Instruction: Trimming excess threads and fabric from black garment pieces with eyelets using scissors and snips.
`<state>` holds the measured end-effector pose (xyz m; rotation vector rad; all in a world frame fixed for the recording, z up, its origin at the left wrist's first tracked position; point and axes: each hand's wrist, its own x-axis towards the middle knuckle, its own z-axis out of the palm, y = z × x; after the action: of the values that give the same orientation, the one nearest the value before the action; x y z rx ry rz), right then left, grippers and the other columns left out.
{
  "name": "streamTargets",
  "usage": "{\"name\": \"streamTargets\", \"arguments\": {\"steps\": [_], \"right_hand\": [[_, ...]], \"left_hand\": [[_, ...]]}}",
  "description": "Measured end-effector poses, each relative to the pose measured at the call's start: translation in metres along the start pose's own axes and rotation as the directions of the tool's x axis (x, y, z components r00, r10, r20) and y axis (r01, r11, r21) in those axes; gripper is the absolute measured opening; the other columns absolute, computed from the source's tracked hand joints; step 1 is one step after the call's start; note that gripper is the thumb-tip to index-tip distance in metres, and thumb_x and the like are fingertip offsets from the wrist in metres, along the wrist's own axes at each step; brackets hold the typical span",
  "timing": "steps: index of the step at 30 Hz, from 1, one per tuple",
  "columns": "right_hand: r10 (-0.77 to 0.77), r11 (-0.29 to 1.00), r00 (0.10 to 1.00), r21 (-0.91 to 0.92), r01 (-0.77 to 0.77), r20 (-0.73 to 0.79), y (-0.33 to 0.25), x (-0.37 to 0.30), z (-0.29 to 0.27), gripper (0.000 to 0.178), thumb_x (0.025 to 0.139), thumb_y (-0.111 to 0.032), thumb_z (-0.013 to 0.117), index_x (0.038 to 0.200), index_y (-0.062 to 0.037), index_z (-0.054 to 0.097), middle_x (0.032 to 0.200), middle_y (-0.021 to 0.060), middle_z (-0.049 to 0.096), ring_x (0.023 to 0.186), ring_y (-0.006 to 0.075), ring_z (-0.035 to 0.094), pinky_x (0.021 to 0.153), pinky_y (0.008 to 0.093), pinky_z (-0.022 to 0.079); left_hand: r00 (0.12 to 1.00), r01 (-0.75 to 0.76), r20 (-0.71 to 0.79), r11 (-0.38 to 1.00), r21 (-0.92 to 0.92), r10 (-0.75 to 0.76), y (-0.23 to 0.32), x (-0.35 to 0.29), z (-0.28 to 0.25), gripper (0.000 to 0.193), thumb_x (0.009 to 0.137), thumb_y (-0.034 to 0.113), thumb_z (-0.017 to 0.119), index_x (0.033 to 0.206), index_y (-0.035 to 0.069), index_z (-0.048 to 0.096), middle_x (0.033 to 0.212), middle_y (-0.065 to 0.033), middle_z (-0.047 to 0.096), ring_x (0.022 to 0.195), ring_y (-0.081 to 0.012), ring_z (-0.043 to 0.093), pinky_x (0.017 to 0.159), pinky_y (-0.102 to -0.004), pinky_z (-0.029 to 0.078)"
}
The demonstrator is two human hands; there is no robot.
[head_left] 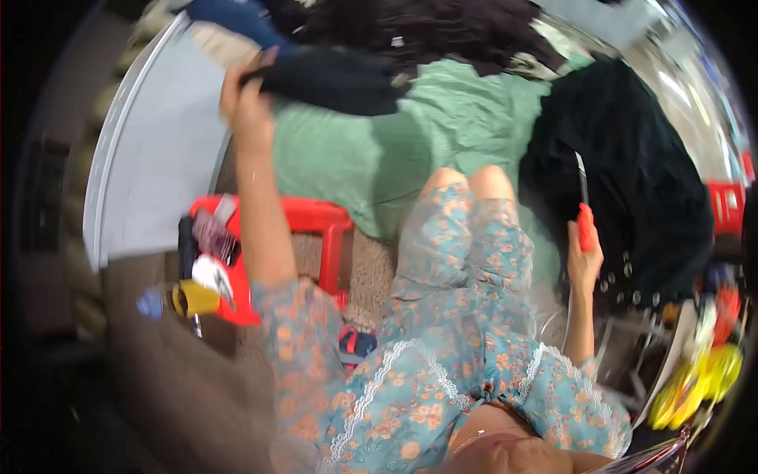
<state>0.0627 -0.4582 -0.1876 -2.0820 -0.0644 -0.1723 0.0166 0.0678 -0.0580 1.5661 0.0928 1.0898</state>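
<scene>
My left hand (251,91), blurred by motion, reaches up and grips one end of a black cloth piece (332,81). That cloth stretches to the right over a wide light green cloth (339,162) in front of my knees. On the other side my right hand (586,261) is closed round the red handle of a bladed tool (586,225). Its narrow metal blade points up and away from me; whether it is a knife or closed scissors, I cannot tell. Beside this hand a large black garment (624,158) is draped, with several metal rings along its lower edge.
A pile of dark clothes (442,31) lies at the far side. To the left are a white panel (162,142) and a red plastic stool (316,213) with small items about it. Yellow wrapped bundles (699,387) and a red plastic object (725,207) are at the right.
</scene>
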Motion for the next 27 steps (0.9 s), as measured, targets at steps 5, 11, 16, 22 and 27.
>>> {"name": "streamTargets", "arguments": {"steps": [5, 11, 16, 22, 27], "right_hand": [[0.101, 0.916, 0.994, -0.386, -0.112, -0.048, 0.038, 0.012, 0.003, 0.035, 0.087, -0.036, 0.064, 0.114, -0.0139, 0.059, 0.091, 0.0160, 0.054, 0.083, 0.0338, 0.057, 0.073, 0.0405, 0.046], [0.245, 0.845, 0.946, -0.432, -0.315, -0.211, 0.090, 0.021, -0.023, 0.038, 0.087, -0.035, 0.062, 0.123, -0.0273, 0.053, 0.085, 0.0194, 0.067, 0.083, 0.0418, 0.064, 0.069, 0.0485, 0.049], [0.210, 0.852, 0.933, -0.414, -0.321, -0.293, 0.104, 0.029, -0.025, 0.045, 0.084, -0.018, 0.061, 0.127, -0.0263, 0.049, 0.094, 0.0194, 0.067, 0.086, 0.0412, 0.064, 0.072, 0.0496, 0.050], [-0.107, 0.818, 0.947, -0.569, -0.090, -0.303, 0.102, 0.043, -0.028, 0.068, 0.073, -0.009, 0.072, 0.135, -0.0186, 0.044, 0.099, 0.0139, 0.058, 0.081, 0.0357, 0.063, 0.068, 0.0455, 0.051], [-0.410, 0.643, 0.866, -0.764, 0.052, -0.287, 0.104, 0.099, -0.030, 0.079, 0.065, -0.021, 0.079, 0.134, -0.0128, 0.044, 0.101, 0.0108, 0.051, 0.079, 0.0272, 0.055, 0.067, 0.0383, 0.043]], "left_hand": [[0.961, 0.278, -0.209, 0.653, 0.705, -0.183, -0.134, -0.195, -0.110, 0.024, 0.074, -0.009, 0.049, 0.096, -0.004, 0.058, 0.092, -0.0111, 0.061, 0.087, -0.0220, 0.057, 0.088, -0.0351, 0.045], [0.787, 0.539, -0.029, 0.664, 0.518, -0.616, -0.131, -0.347, -0.017, 0.035, 0.084, 0.002, 0.058, 0.118, -0.003, 0.055, 0.110, -0.0127, 0.059, 0.100, -0.0218, 0.059, 0.090, -0.0330, 0.046], [0.730, -0.280, 0.603, 0.663, 0.694, -0.322, -0.030, -0.315, 0.113, 0.055, 0.083, 0.016, 0.061, 0.133, 0.003, 0.045, 0.141, -0.0235, 0.038, 0.131, -0.0398, 0.035, 0.107, -0.0547, 0.026], [0.378, 0.501, 0.500, 0.627, 0.597, -0.779, -0.148, -0.397, 0.163, 0.053, 0.083, 0.013, 0.055, 0.132, -0.004, 0.043, 0.130, -0.0286, 0.048, 0.124, -0.0414, 0.044, 0.104, -0.0435, 0.034], [0.101, -0.450, 0.869, 0.757, 0.475, -0.485, -0.252, -0.457, 0.083, 0.024, 0.083, 0.001, 0.051, 0.105, -0.002, 0.060, 0.111, -0.0240, 0.061, 0.098, -0.0357, 0.062, 0.081, -0.0444, 0.049]]}}
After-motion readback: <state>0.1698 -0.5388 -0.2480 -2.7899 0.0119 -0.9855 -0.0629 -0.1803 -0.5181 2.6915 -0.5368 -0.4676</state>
